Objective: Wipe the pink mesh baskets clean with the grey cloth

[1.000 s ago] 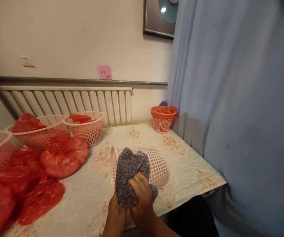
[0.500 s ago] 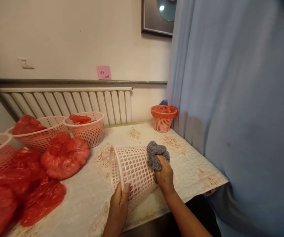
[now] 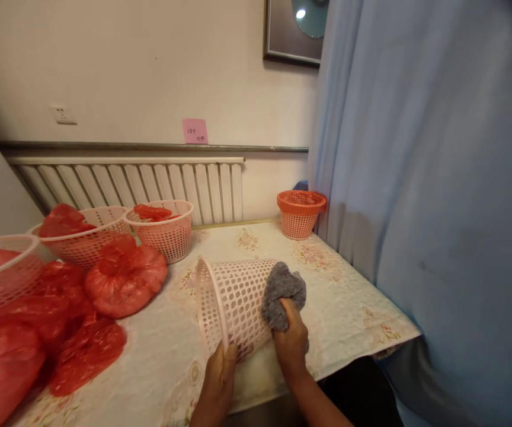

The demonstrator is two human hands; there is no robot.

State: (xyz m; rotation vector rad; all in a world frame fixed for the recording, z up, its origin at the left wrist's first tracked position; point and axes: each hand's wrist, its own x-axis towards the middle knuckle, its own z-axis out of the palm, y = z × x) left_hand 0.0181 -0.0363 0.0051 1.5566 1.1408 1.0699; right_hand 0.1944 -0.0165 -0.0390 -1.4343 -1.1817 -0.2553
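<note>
A pale pink perforated plastic basket lies on its side over the near part of the table, its open mouth facing left. My left hand grips the near part of its rim, thumb on the outside. In my right hand is a bunched grey cloth, pressed against the basket near its base. The fingers under the cloth are partly hidden.
Filled red plastic bags cover the table's left side, beside pink baskets with red bags in them. An orange-rimmed basket stands at the back right. A blue curtain hangs along the right; a radiator lines the wall.
My right hand has moved the grey cloth slightly down and toward me along the basket's base end. My left hand keeps its hold on the rim. The view has shifted slightly left.
</note>
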